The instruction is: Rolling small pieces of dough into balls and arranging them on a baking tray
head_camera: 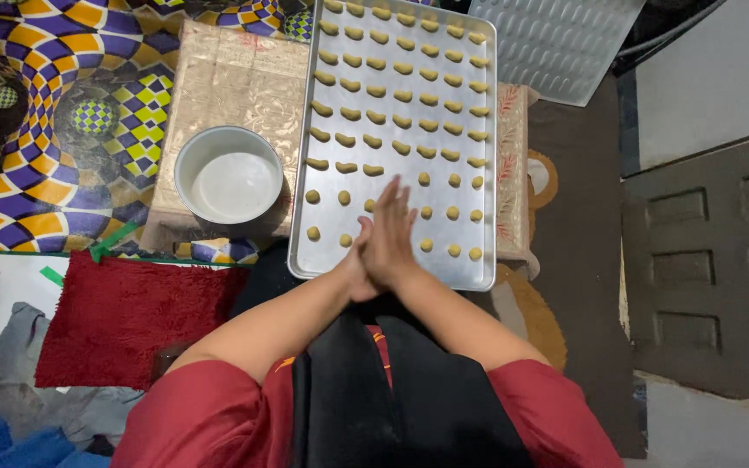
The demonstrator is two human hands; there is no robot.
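**Palms pressed over the dough tray**

I see my left hand (359,264) and right hand (389,236) pressed flat together, fingers straight, just above the tray (478,173). Whether dough sits between them, I cannot tell. The dough pieces (392,95) look soft, light and easily dented; I'd pinch them gently. The tray rests on a low cloth-covered table (227,78), bowl (229,178) beside it, patterned floor mat (54,104) around.

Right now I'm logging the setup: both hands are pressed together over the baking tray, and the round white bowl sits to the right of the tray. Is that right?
Not quite. The head view shows the white bowl left of the baking tray, not right. The left hand and right hand are indeed pressed together over the tray.
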